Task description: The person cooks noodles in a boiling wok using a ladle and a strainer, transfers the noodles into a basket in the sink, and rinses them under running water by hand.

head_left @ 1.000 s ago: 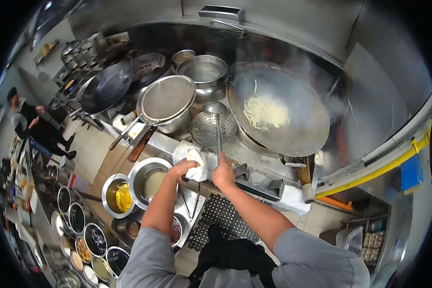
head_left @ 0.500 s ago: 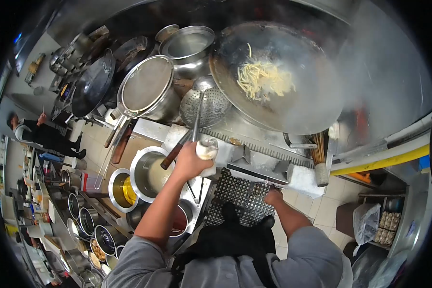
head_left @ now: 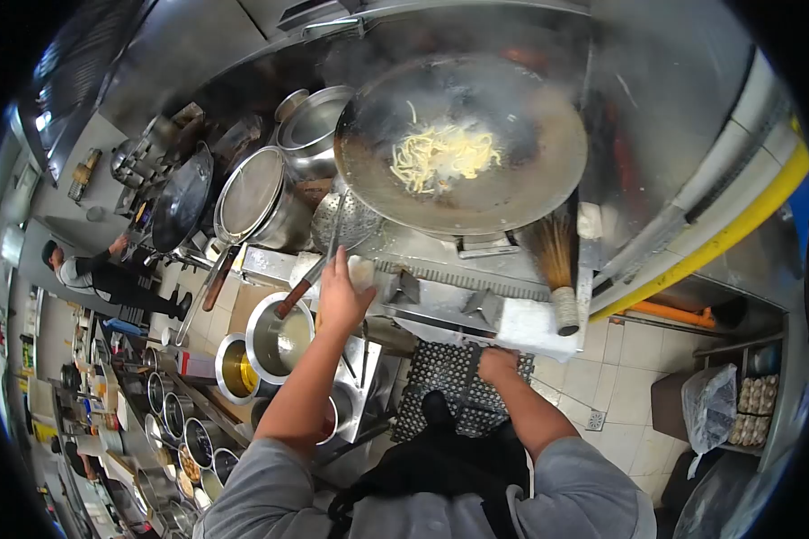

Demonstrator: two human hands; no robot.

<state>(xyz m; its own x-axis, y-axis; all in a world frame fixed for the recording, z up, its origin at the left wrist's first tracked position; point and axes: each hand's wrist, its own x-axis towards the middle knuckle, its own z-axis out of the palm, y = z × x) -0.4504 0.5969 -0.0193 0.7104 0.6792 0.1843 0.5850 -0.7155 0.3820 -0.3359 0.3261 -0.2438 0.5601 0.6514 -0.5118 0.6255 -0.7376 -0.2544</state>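
Note:
Pale noodle-like strips (head_left: 445, 157) lie in a large steaming wok (head_left: 521, 193) on the stove. My left hand (head_left: 342, 296) has its fingers spread near a white cloth (head_left: 361, 271) and the handle of a ladle with a wooden grip (head_left: 301, 292). Beyond that hand rests a perforated strainer (head_left: 355, 220). Over the black mat by the stove's front edge, my right hand (head_left: 498, 366) is closed; whatever it may hold is hidden.
A bamboo brush (head_left: 559, 278) stands right of the wok. To the left are a mesh sieve (head_left: 250, 193), a pot of cloudy liquid (head_left: 262, 337) and a bowl of yellow oil (head_left: 234, 388). Another person (head_left: 121, 283) stands far left.
My right hand has left the long handle and come down to the right. My left hand has let go of the cloth and opened. The view has shifted, and the wok sits flatter.

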